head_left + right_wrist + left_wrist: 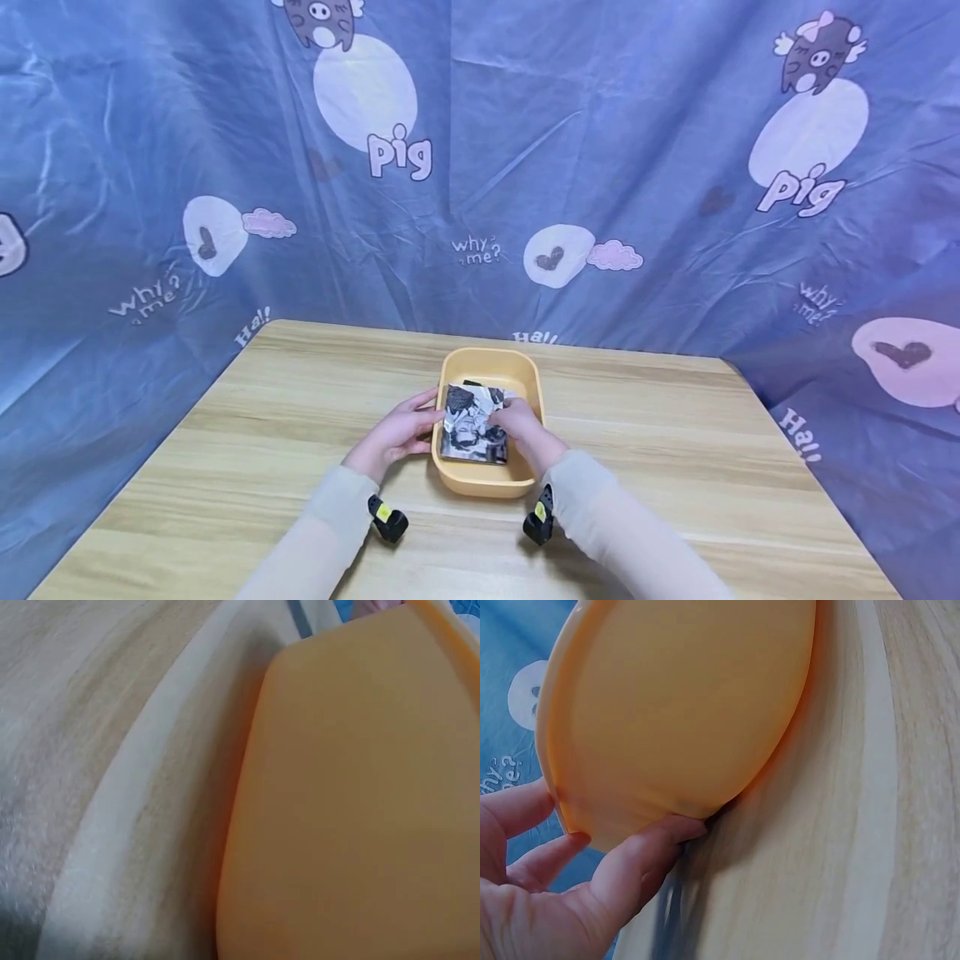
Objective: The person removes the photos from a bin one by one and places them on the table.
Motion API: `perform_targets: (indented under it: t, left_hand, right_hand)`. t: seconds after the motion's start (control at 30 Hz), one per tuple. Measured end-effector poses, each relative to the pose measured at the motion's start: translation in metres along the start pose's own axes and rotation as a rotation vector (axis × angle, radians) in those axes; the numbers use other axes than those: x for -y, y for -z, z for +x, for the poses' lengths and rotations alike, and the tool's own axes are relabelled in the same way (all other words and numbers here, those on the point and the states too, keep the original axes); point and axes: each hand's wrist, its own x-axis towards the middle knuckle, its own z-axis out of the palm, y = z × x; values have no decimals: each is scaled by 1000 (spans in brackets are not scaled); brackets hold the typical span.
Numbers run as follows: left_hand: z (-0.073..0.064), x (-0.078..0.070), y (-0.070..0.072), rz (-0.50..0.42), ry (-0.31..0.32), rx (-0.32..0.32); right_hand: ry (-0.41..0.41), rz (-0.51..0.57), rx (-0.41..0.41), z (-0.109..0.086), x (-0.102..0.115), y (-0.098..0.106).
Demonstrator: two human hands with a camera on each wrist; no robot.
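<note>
A pale orange plastic bin (pixel 489 486) stands on the wooden table. My left hand (pixel 401 429) holds its left side; in the left wrist view the fingers are at the rim and the thumb (pixel 682 827) presses low on the wall. My right hand (pixel 522 421) reaches over the right rim into the bin and pinches the right edge of a black-and-white photo print (pixel 468 433), its thumb lying over the picture. A bit of something dark shows behind the print's top edge. The right wrist view shows mostly the bin's outer wall (pixel 352 795); the right fingers are hidden there.
The wood-grain table (pixel 675 467) extends around the bin on all sides. A blue cloth (pixel 495 183) printed with pigs and lettering hangs behind the table and along its sides. Black wrist-camera mounts (pixel 388 521) sit at both cuffs.
</note>
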Motion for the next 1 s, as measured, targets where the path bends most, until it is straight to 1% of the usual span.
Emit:
perform_targets:
  t: [0.07, 0.17, 0.27, 0.3, 0.37, 0.4, 0.43, 0.53, 0.63, 0.73, 0.83, 0.87, 1.0]
  left_hand:
    - [0, 0, 0, 0, -2, -4]
    - [0, 1, 0, -4, -4, -6]
    - [0, 0, 0, -12, -1, -5]
    - [0, 0, 0, -14, 1, -7]
    - [0, 0, -1, -21, 5, -9]
    - [0, 0, -1, -24, 8, -14]
    - [-1, 0, -1, -29, 12, -18]
    - [-1, 0, 0, -43, 15, -34]
    - [-1, -1, 0, -54, 17, -39]
    - [-1, -1, 1, -60, 20, -30]
    - [0, -1, 1, -61, 21, -26]
    - [0, -1, 2, -63, 22, -26]
    - [1, -2, 2, -53, 24, -28]
  right_hand:
    - [-31, 1, -1, -1, 4, -1]
    - [-35, 2, -18, -13, 19, 0]
    - [-47, 1, -34, -43, 54, 4]
    - [-67, 7, -43, -55, 69, 5]
    - [-64, -9, -62, -71, 87, 7]
    - [-89, -26, -80, -81, 101, 7]
    - [-67, -60, -95, -85, 106, 8]
    - [-1, -130, -138, -90, 113, 8]
    - [49, -142, -175, -89, 113, 8]
    - [57, -73, -203, -89, 113, 9]
    - [93, -42, -222, -89, 113, 9]
    - [93, -26, -223, -88, 113, 8]
    - [78, -27, -206, -88, 113, 8]
